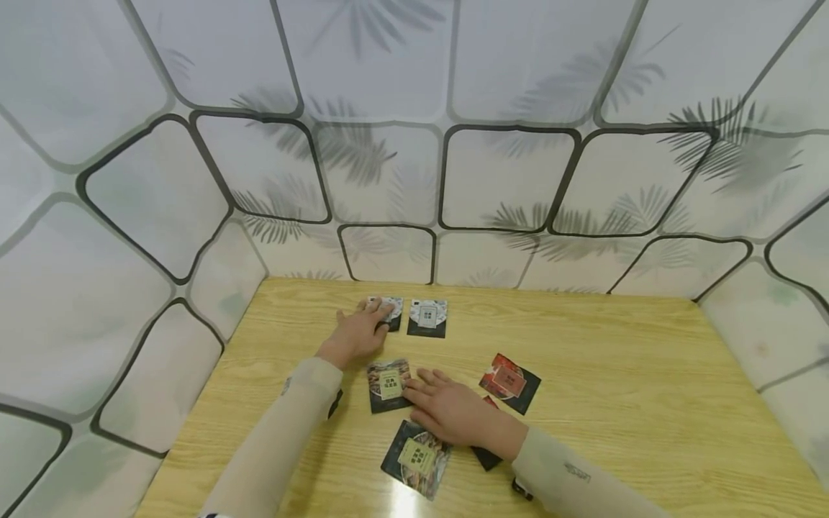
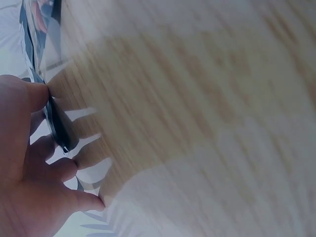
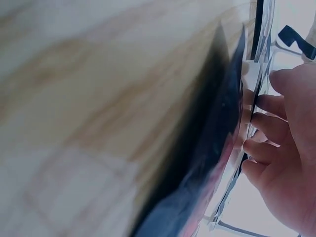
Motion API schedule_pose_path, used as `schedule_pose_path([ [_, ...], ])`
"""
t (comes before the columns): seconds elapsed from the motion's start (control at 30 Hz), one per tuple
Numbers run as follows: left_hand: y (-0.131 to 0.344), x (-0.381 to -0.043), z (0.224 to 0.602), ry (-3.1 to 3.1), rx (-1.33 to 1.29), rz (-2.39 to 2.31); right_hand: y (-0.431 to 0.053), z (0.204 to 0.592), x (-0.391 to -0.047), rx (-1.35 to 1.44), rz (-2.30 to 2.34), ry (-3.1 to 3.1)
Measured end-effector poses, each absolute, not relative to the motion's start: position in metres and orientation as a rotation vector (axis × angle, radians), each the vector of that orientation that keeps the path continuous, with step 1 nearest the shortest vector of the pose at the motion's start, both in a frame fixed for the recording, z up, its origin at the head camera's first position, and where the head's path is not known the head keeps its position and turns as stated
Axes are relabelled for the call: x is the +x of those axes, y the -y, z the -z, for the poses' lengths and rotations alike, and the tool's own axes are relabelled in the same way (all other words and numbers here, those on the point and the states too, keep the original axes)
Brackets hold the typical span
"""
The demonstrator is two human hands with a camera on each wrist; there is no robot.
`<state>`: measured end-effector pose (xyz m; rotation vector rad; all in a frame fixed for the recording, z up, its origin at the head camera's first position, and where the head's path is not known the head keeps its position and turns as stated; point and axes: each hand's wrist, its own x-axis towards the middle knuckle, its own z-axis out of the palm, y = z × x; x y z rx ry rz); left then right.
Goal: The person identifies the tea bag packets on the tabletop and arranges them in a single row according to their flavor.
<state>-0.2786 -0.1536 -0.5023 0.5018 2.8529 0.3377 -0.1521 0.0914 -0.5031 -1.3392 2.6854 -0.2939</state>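
At the back left, my left hand [image 1: 358,334] lies over a white-and-black packet [image 1: 393,303], fingers spread across it and covering part of its face. The left wrist view has the fingertips down near the packet's dark edge [image 2: 60,126]. Another white-and-black packet [image 1: 427,316] lies just to its right. My right hand [image 1: 450,411] reaches left, palm down, its extended fingertips at the right edge of a green-labelled packet [image 1: 390,387]. A second green-labelled packet [image 1: 417,457] lies tilted below that hand. Under the right wrist, a red-and-black packet [image 1: 487,458] is mostly hidden.
Right of the right hand, another red-and-black packet [image 1: 510,382] lies at an angle. All of these rest on a wood-grain table [image 1: 648,388]. Patterned pale walls [image 1: 505,180] rise along its back and sides.
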Motion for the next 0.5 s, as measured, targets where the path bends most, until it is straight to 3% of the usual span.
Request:
schedule_pose_path([
  [0.5, 0.152, -0.275, 0.497, -2.847, 0.509, -0.333, -0.063, 0.504, -0.166, -1.381, 0.28, -2.676],
])
